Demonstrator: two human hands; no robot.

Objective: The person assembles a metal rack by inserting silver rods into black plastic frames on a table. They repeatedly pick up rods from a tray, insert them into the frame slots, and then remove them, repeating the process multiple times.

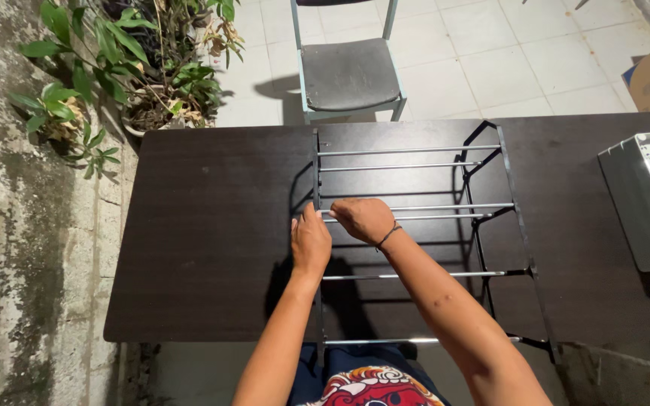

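Centrally on the dark worktop [212, 225] lies a black metal rack frame [415, 233] with silver rods. Both hands meet at its left upright: the left hand [310, 242] steadies the post, its grip closed around it, while the right hand [362, 219] wraps a rod end, seemingly to seat it.

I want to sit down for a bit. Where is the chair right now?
In the head view the chair stands at top centre on the tiled floor, just beyond the far edge of the dark table, right of the potted plants.
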